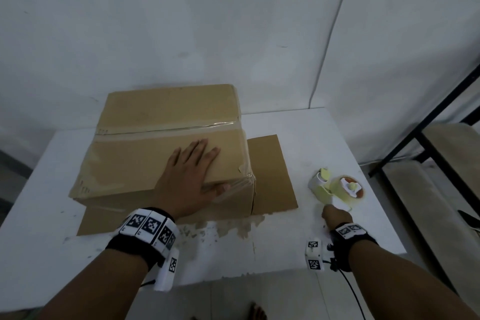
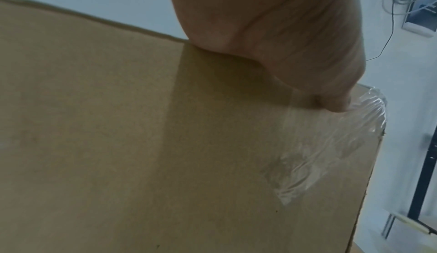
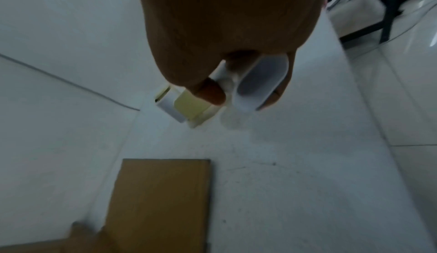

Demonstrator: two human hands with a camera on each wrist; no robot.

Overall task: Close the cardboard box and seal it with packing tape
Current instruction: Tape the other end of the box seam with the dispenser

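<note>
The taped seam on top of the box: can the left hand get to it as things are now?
Probably yes. The left hand lies flat on the cardboard box, just short of the taped seam, and nothing lies between them.

One cardboard box (image 1: 166,143) sits left of centre in the head view, its flaps shut. One strip of clear tape (image 1: 168,128) runs along its top seam, and there is more crinkled tape at the near right corner. One flat sheet of cardboard (image 1: 272,176) lies under the box, showing to its right. One tape dispenser (image 1: 335,189) (white and pale yellow, with one roll on it) is at lower right. Two hands show: the left hand (image 1: 192,176) and the right hand (image 1: 335,214). Two wrist bands carry black-and-white markers, one per wrist. One white table (image 1: 324,143) holds it all. One black cable hangs at the upper right.
</note>
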